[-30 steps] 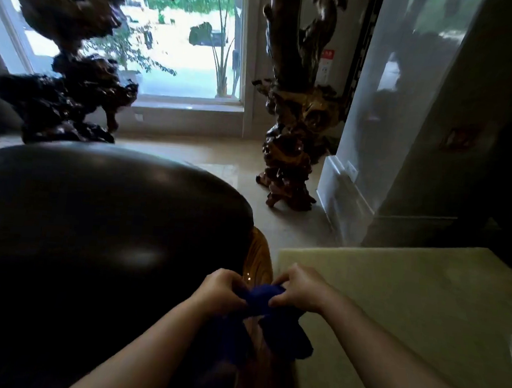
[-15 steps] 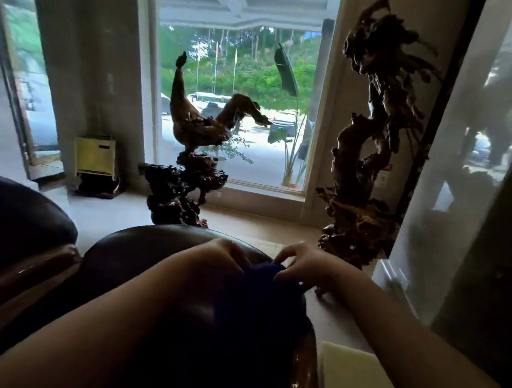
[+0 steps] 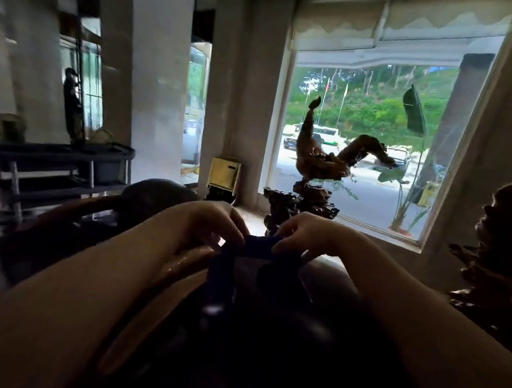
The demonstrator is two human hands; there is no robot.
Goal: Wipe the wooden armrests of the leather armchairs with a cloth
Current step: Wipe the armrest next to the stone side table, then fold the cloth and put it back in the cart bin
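A dark blue cloth (image 3: 258, 249) is stretched between both hands at chest height, its ends hanging down. My left hand (image 3: 206, 223) pinches its left edge and my right hand (image 3: 303, 232) pinches its right edge. Below them lies the dark leather back of an armchair (image 3: 268, 332). A second dark leather armchair (image 3: 156, 195) stands further left. A glossy wooden armrest (image 3: 181, 264) shows just under my left hand, partly hidden by my forearm.
A carved root sculpture of a bird (image 3: 315, 168) stands before the large window (image 3: 369, 135). Another dark root carving (image 3: 502, 243) rises at the right edge. A black shelf cart (image 3: 58, 163) stands at the left, a yellow box (image 3: 224, 173) against the pillar.
The view has swung up and to the left, from the armrest and stone table to the room. Both hands kept hold of the blue cloth and lifted it off the armrest.
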